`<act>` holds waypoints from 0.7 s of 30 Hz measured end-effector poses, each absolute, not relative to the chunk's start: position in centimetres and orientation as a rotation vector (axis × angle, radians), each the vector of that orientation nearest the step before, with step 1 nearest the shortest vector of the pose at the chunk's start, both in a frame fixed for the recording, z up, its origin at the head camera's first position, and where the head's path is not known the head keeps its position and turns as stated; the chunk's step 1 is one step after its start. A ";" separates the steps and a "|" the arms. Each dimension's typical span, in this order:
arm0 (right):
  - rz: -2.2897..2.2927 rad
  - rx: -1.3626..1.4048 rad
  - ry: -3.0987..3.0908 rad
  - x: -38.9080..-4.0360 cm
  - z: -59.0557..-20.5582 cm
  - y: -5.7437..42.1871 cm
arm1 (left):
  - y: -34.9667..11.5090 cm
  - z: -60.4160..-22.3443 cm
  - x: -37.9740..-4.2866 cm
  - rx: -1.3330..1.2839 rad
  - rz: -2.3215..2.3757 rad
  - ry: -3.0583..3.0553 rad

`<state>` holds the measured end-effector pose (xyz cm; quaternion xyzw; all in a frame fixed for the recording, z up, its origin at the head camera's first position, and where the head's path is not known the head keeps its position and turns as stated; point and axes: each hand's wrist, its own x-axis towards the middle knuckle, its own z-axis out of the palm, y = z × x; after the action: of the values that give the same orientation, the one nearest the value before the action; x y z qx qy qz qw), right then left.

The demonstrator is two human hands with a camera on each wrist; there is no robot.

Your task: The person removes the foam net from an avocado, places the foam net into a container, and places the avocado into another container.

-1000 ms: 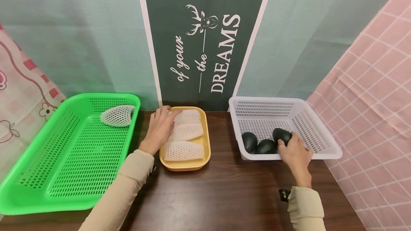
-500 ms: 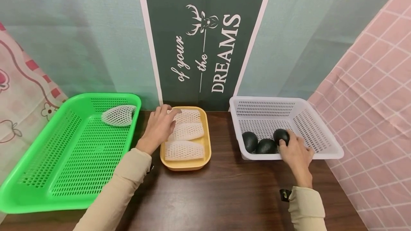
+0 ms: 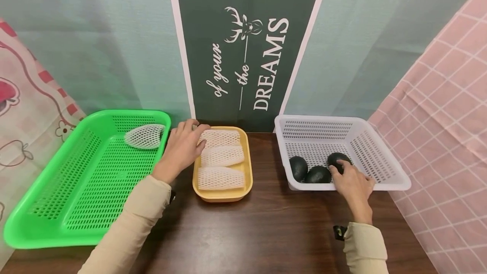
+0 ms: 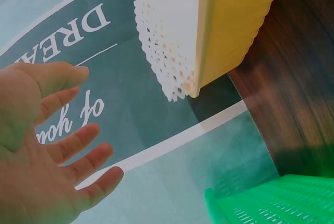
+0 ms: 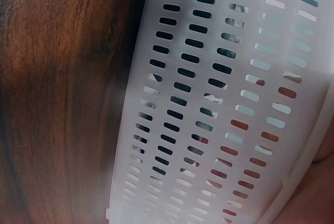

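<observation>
My left hand [image 3: 183,143] hovers over the left rim of a yellow tray [image 3: 224,196], fingers loosely spread. In the left wrist view this hand [image 4: 57,135] holds nothing. Inside the tray lie three white foam net sleeves: a far one [image 3: 224,137], a middle one [image 3: 223,155] and a near one [image 3: 220,179]. On the right, my right hand [image 3: 353,182] reaches over the front rim of a white basket [image 3: 283,138]. Its thumb and fingers are bent against a dark avocado [image 3: 337,158]. Two more avocados, one left [image 3: 298,168] and one nearer [image 3: 318,175], lie beside it.
A green basket [image 3: 23,206] stands at the left, with a netted item [image 3: 145,136] at its far right corner. Brown wooden table [image 3: 262,231] spans the front. Fabric hangs behind, and a pink checked cloth [image 3: 452,138] borders the right side. The basket's slotted wall [image 5: 209,98] fills the right wrist view.
My left hand has drawn back leftward from the far net sleeve. The avocado under my right fingers has turned and now lies lower in the basket; the right hand has barely moved.
</observation>
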<state>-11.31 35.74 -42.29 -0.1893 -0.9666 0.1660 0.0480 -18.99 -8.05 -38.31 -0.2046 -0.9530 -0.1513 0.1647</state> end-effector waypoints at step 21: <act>0.494 -0.564 -2.949 -11.2 -42.4 35.8 | -12.9 -36.7 -20.0 -0.477 -0.589 -2.825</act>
<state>-11.18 35.83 -42.43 -0.1851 -0.9680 0.1621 0.0495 -20.01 -12.90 -36.69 -0.1621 -0.9602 -0.2000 0.1081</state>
